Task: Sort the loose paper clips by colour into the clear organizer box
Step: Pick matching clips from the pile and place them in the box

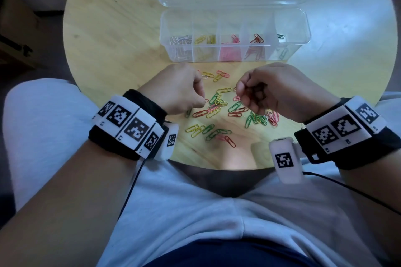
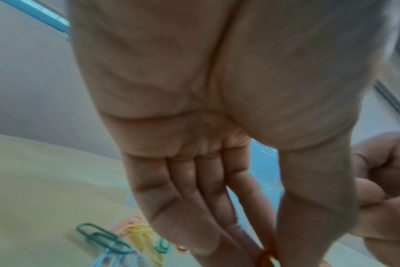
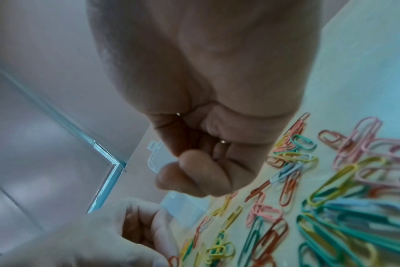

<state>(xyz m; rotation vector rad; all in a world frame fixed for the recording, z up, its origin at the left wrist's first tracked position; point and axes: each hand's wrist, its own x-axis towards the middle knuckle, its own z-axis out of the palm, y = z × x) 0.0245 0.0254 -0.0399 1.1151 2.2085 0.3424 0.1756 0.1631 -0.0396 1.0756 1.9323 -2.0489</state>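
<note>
Left hand [image 1: 180,90] pinches a red clip [image 1: 206,100]; right hand [image 1: 271,90] curled.

Both hands hang side by side with wrists raised, the left hand [image 1: 180,90] pinching a red clip [image 2: 266,258] at its fingertips, the right hand [image 1: 271,90] curled with fingers bunched together.
</note>
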